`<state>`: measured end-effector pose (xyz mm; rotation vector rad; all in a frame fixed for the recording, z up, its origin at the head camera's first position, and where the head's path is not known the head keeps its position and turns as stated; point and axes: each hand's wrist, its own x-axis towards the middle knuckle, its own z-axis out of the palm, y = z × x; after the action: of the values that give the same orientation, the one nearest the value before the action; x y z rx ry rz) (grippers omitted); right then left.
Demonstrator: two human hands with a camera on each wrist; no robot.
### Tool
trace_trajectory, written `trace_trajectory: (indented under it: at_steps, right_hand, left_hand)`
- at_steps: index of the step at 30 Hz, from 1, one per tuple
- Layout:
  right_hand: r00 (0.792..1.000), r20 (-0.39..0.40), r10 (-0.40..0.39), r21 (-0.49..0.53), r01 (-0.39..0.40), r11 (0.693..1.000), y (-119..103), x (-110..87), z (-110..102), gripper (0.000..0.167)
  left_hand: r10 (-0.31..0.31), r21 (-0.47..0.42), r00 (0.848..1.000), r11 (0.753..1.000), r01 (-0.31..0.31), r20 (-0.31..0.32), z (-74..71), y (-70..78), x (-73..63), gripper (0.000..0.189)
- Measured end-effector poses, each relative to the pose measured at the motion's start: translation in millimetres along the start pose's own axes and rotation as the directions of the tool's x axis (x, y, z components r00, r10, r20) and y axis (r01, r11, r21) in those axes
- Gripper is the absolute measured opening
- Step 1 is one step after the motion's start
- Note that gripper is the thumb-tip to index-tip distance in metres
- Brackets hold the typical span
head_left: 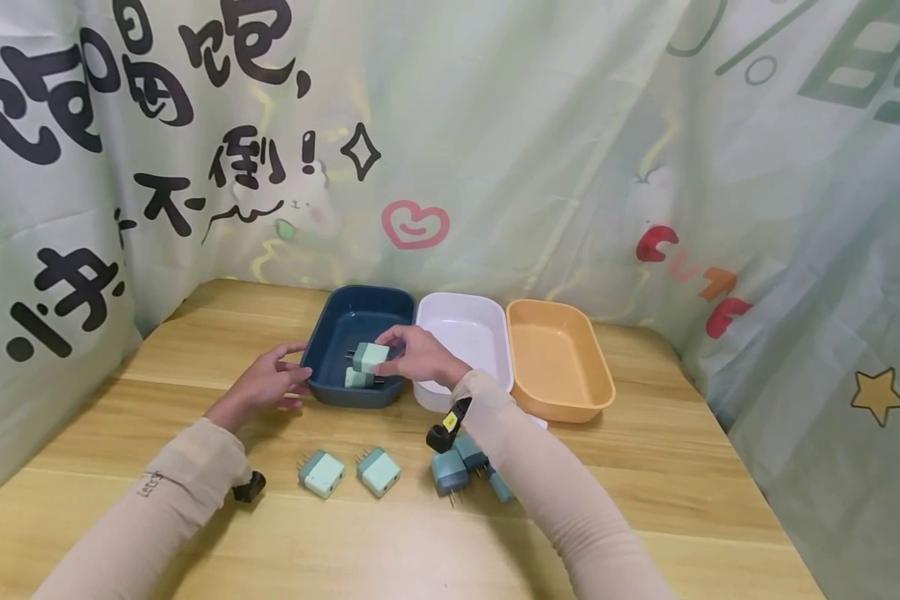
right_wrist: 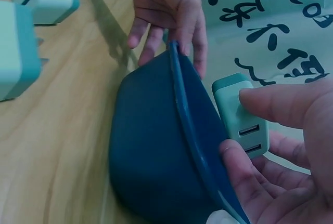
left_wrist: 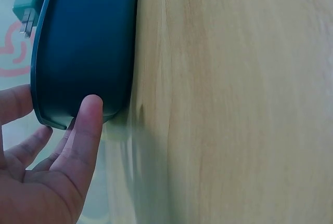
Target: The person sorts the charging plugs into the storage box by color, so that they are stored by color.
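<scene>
Right hand pinches mint charger over navy bin, toward tabletop's back edge; left hand, fingers extended, touches bin; gentle lowering seems best.

A screened-off spot: pale green curtains printed with black Chinese characters, a pink smiling heart and a yellow star hang close behind and beside a wood-grain table. Whether it is a home, studio or office cannot be told.
</scene>
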<state>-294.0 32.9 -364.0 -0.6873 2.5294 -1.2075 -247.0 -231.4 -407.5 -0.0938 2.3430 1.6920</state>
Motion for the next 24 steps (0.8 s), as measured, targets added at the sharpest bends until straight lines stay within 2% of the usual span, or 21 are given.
trace_trajectory:
  at_steps: [16, 24]
  right_hand:
    - [0.998, -0.060, 0.025, 0.024, -0.023, 0.999, -2, 14.1, 0, 0.040]
    - [0.998, -0.051, 0.046, 0.033, -0.044, 0.998, 1, 20.1, 4, 0.043]
  left_hand:
    - [0.007, -0.008, 1.000, 1.000, -0.007, 0.007, 1.7, 2.5, 2.4, 0.062]
    - [0.007, -0.014, 1.000, 1.000, -0.006, 0.005, 1.5, -2.5, 1.5, 0.062]
